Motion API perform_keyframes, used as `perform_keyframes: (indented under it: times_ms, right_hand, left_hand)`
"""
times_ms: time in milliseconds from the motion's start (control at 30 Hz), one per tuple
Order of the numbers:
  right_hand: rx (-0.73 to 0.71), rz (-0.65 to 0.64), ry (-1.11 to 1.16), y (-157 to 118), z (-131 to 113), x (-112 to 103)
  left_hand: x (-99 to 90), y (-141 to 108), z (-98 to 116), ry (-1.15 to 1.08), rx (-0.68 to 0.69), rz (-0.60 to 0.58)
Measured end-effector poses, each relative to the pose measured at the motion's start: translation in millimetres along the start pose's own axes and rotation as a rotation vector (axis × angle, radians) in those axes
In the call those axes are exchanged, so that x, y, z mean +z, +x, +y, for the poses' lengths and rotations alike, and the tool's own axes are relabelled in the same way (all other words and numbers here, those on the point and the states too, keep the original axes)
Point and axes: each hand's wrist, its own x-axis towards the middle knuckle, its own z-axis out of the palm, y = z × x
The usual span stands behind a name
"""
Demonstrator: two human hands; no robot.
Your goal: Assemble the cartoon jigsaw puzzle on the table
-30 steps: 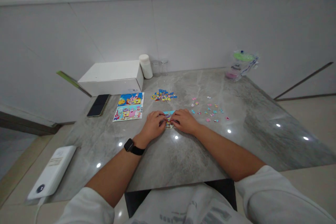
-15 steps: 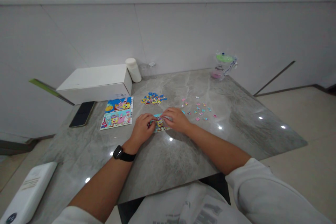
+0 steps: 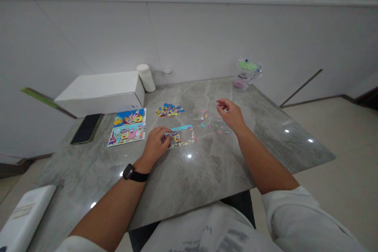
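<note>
A partly assembled jigsaw puzzle point(image 3: 176, 138) with a cartoon picture lies on the table, a gap showing grey in its right half. My left hand point(image 3: 156, 144) is curled over its left end, thumb and fingers holding it against the table and hiding that edge. Over to the right, my right hand point(image 3: 231, 115) hovers above loose puzzle pieces point(image 3: 219, 126), its fingers bent and apart, with nothing visible in them. Pink, blue and white pieces are scattered below it. Behind the puzzle is a heap of blue and yellow pieces point(image 3: 169, 110).
A cartoon picture sheet point(image 3: 127, 128) and a phone point(image 3: 86, 128) lie at left, before a white box point(image 3: 99, 92). A white bottle point(image 3: 146, 78), clear glasses point(image 3: 167, 78) and a plastic bag point(image 3: 247, 74) stand at the back. A white case point(image 3: 28, 216) sits at lower left.
My right hand has left the puzzle and moved right and away from me, over the scattered pieces, uncovering the puzzle's right half. My left hand remains at its left end. The view has shifted slightly.
</note>
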Motion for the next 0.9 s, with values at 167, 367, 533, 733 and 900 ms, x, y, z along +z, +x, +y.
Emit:
perform_keyframes:
  times_ms: [167,367,533,733,900]
  right_hand:
    - [0.122,0.053,-0.050,1.3,52.1,-9.2]
    - [0.149,0.069,-0.140,2.6,73.0,-8.7]
    - [0.070,-0.049,-0.234,-4.4,71.8,7.6]
    - [0.036,-0.101,-0.308,-6.7,74.9,8.4]
    - [0.052,-0.157,-0.378,-3.1,82.6,-3.3]
  left_hand:
    - [-1.1,1.0,1.3,-0.024,-0.013,0.001]
    - [-0.7,1.5,0.4,-0.040,-0.021,0.028]
    - [-0.4,0.8,0.5,-0.033,-0.052,0.045]
    - [-1.2,0.0,2.5,-0.027,-0.102,0.065]
    - [-2.7,-0.4,4.0,-0.036,-0.107,0.063]
